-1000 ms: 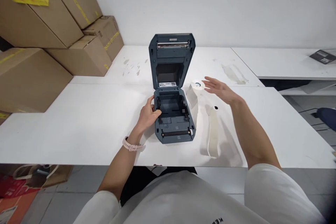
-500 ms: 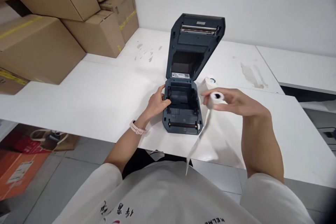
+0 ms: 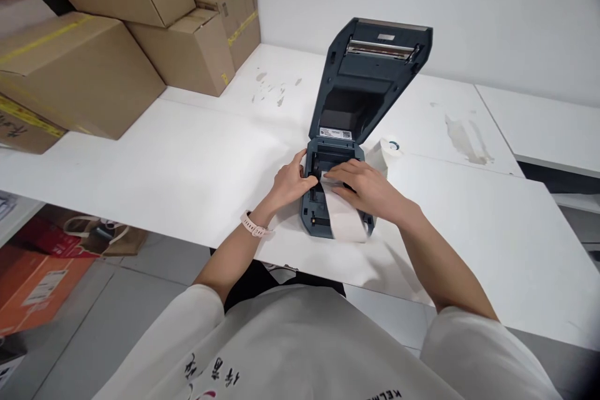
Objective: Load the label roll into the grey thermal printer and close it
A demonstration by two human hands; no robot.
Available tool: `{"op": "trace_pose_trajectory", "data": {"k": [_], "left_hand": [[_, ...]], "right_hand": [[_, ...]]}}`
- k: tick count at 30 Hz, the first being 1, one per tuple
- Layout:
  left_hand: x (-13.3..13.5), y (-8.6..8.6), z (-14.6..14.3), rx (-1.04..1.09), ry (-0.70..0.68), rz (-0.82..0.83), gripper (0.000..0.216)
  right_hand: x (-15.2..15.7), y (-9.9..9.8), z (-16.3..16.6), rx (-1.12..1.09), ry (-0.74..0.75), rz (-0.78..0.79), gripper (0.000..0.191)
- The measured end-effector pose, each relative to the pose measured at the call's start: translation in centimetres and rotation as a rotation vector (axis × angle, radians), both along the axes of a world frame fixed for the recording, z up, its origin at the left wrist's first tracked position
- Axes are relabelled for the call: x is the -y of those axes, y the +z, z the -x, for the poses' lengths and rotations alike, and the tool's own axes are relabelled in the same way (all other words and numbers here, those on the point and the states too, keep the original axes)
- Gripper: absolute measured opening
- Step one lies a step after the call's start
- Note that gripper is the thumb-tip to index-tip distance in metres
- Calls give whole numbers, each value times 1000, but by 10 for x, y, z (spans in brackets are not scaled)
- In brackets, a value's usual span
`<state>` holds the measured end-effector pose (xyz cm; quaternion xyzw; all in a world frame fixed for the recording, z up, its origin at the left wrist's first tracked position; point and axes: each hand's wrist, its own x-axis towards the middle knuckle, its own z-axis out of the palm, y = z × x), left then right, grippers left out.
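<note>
A dark blue-grey label printer point(image 3: 370, 75) stands on the white table with its lid raised. My left hand point(image 3: 291, 182) grips the left side of the printer's base, thumb over the rim and fingers down the outside. Inside the bay, my right hand point(image 3: 365, 186) has its fingers closed around a small white paper roll, mostly hidden beneath them. From the roll a loose paper strip point(image 3: 344, 215) runs forward over the base's front edge. Behind the right hand, a white object with a blue ring point(image 3: 389, 149) lies beside the printer, partly covered.
Cardboard boxes point(image 3: 89, 69) are stacked at the back left of the white table point(image 3: 210, 169). A wall rises behind the table. Below the left edge, an orange box point(image 3: 40, 290) and a paper bag point(image 3: 105, 240) sit near the floor.
My right hand has moved left and down with the paper roll, from beside the printer into its open bay. The paper strip now lies across the base's front. My left hand keeps its hold.
</note>
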<state>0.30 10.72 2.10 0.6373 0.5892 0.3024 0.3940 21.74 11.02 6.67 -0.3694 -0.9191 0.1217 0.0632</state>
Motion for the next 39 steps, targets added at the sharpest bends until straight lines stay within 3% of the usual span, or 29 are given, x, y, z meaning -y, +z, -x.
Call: {"op": "trace_pose_trajectory", "data": {"k": [4, 9, 15, 30, 34, 37, 39], "left_hand": [[1, -5, 0, 3, 18, -21, 80], [-1, -13, -2, 177, -29, -81, 86], [0, -5, -6, 345, -118, -31, 81], [1, -5, -5, 457, -155, 4, 86], [0, -8, -3, 472, -184, 33, 93], [-1, -11, 0, 490, -195, 73, 99], [-2, -13, 1, 498, -190, 90, 104]], "right_hand": [[56, -4, -13, -219, -27, 0, 36], [101, -29, -12, -291, -109, -93, 49], [107, -44, -3, -349, -131, -134, 66], [113, -44, -3, -358, -144, -114, 58], [92, -25, -21, -481, -123, -95, 50], [41, 6, -37, -708, -308, -292, 50], [-5, 30, -40, -811, -423, -314, 58]]}}
